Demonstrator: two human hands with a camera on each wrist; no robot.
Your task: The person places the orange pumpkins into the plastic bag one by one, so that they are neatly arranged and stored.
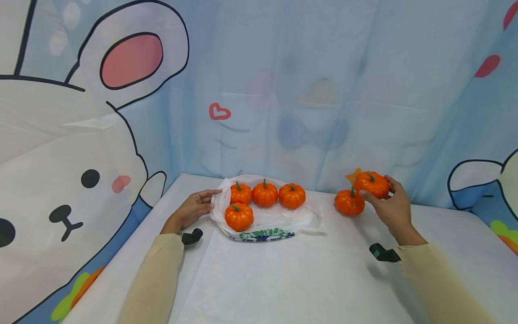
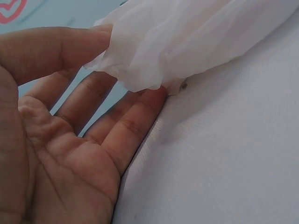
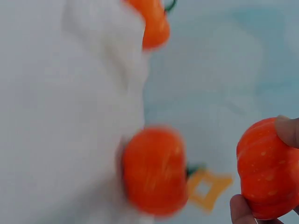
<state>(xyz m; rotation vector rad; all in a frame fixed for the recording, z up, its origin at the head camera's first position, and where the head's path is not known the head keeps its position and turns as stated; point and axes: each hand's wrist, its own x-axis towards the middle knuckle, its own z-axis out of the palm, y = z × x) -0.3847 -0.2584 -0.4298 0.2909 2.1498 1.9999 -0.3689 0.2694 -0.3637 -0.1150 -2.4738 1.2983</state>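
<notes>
My left hand (image 1: 192,209) holds the left edge of a white plastic bag (image 1: 279,220), its thumb and fingers at the thin, crumpled film (image 2: 145,46) in the left wrist view. Several small orange pumpkins with green stems sit on the bag, one pumpkin (image 1: 239,217) in front of a row with a middle pumpkin (image 1: 265,195). My right hand (image 1: 390,207) grips another orange pumpkin (image 1: 370,183) by its side, thumb and fingers around it (image 3: 266,170). Just left of and below it, a further pumpkin (image 1: 349,202) rests on the table.
A white-covered table (image 1: 283,279) runs up to a blue cartoon-printed curtain (image 1: 323,112). A printed rabbit (image 1: 73,180) fills the left side. Green and blue print (image 1: 263,234) marks the bag's front edge. Each wrist carries a black camera mount (image 1: 384,253).
</notes>
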